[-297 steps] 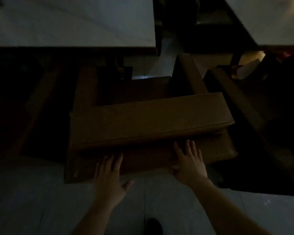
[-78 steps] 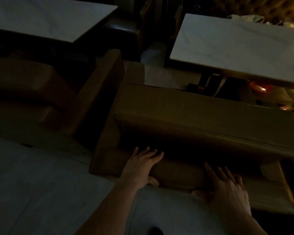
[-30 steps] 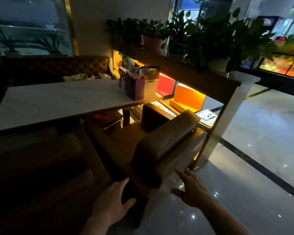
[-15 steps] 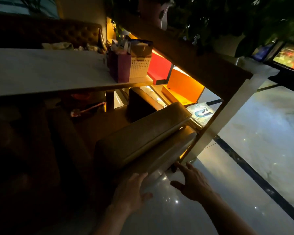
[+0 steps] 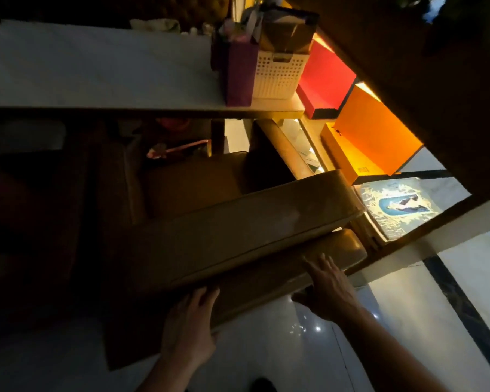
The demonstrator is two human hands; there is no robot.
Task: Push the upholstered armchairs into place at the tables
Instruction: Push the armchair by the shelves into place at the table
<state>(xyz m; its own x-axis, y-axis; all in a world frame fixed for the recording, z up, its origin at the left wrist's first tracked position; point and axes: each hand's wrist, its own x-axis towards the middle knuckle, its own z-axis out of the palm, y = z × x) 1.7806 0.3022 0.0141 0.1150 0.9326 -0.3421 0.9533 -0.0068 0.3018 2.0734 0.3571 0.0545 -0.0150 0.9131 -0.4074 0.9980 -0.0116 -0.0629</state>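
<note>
Both hands lie flat, fingers spread, gripping nothing: the left hand (image 5: 191, 326) and right hand (image 5: 330, 290) press the back of the armchair (image 5: 238, 236). Its backrest runs crosswise just beyond the fingertips, its seat pointing away under the table (image 5: 96, 69).

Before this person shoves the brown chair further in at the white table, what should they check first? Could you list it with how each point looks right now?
1. Left hand flat on the brown upholstered armchair back: ok.
2. Right hand on the back's lower right part: ok.
3. Seat lined up under the white marble-look table: ok, roughly.
4. Floor under the table free of obstacles: cannot tell, too dark.
5. Gap between the chair's right side and the orange box: not ok, tight.
6. Purple bag and white perforated basket steady at the table's edge: cannot tell.
</note>
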